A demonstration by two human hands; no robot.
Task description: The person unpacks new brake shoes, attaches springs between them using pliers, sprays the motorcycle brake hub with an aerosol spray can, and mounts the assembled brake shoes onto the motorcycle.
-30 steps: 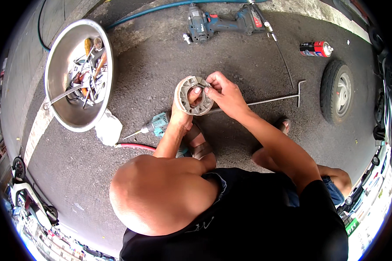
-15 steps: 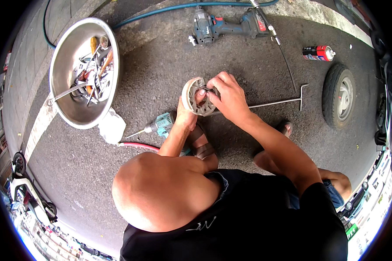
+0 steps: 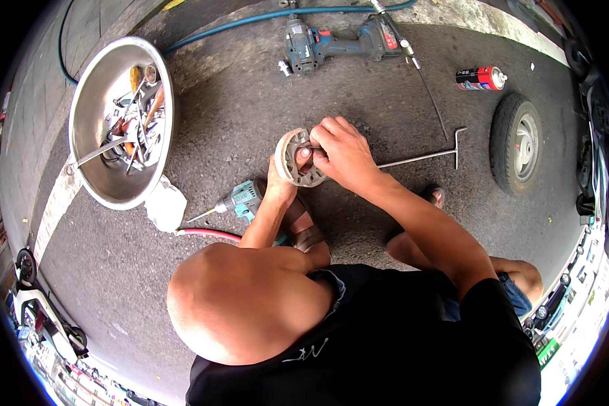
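Observation:
A ring-shaped pair of drum brake shoes (image 3: 285,154), pale with ribbed metal webs, is held up over the asphalt between my hands. My left hand (image 3: 282,184) grips it from the near left side, its thumb reaching through the opening in the middle. My right hand (image 3: 346,154) is closed at the ring's right side, fingers bent inward toward the opening. Those fingertips meet a small dark part beside the left thumb, too small to make out. The right hand covers much of the ring's right half.
At left stands a metal basin (image 3: 81,108) of tools. A teal drill (image 3: 243,200) lies near my left forearm. Farther off are a blue-black impact wrench (image 3: 338,44), a red-black spray can (image 3: 480,78), a small wheel (image 3: 516,144) and a T-handled rod (image 3: 419,159).
The whole scene has shifted slightly left in view. My hands keep their hold on the brake shoes, which look turned a little, and the right fingers stay at the inner opening.

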